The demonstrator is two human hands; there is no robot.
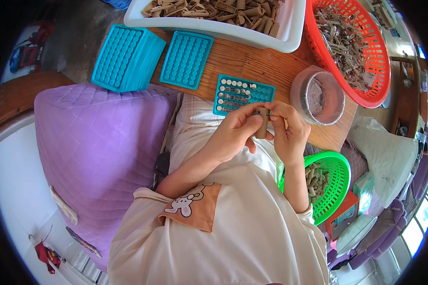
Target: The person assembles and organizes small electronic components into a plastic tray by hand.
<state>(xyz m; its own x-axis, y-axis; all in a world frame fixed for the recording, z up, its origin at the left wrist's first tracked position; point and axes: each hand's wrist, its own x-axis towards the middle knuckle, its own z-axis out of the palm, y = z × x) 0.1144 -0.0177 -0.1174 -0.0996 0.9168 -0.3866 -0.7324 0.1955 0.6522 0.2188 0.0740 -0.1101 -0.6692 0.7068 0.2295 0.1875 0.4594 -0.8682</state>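
My left hand (234,133) is closed around a tan plastic casing (262,129), a short tube-like piece held upright in front of my lap. At its upper end my right hand (290,128) pinches a thin dark pin-like piece (269,114), partly hidden by the fingers. Just beyond both hands sits a small blue tray (266,90) with round pockets. Several white and silvery round pieces (230,90) fill its left part, while pockets on its right side are bare.
A white bin (290,40) of tan casings stands at the back. A red basket (383,78) holds tangled scrap, beside a clear round tub (335,102). Stacked blue trays (123,57) and a single blue tray (186,59) lie left. A green basket (340,190) is beside my right forearm.
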